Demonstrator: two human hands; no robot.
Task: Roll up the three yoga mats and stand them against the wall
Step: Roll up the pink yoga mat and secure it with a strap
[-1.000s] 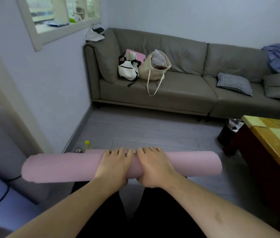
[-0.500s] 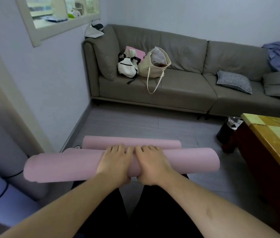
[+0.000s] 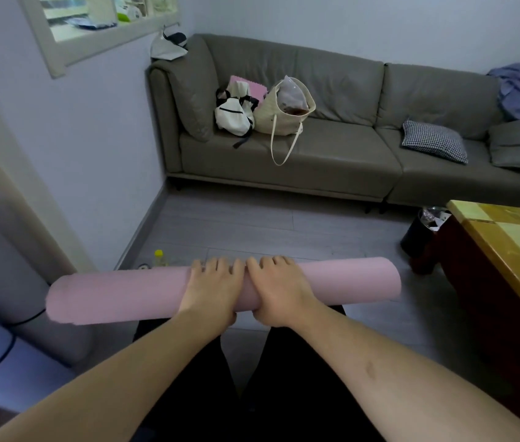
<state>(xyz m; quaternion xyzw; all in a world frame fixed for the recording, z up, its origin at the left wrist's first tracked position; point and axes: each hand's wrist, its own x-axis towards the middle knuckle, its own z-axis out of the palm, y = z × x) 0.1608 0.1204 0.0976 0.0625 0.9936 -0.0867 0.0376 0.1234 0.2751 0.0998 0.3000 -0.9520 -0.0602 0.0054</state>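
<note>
Gripping the rolled pink yoga mat (image 3: 131, 296) at its middle, the left hand (image 3: 212, 290) and right hand (image 3: 279, 290) sit side by side, fingers curled over the top. The roll lies crosswise, its long axis running left to right, held above the person's legs. The wall (image 3: 102, 148) stands to the left, so standing the mat up likely means swinging its left end that way.
</note>
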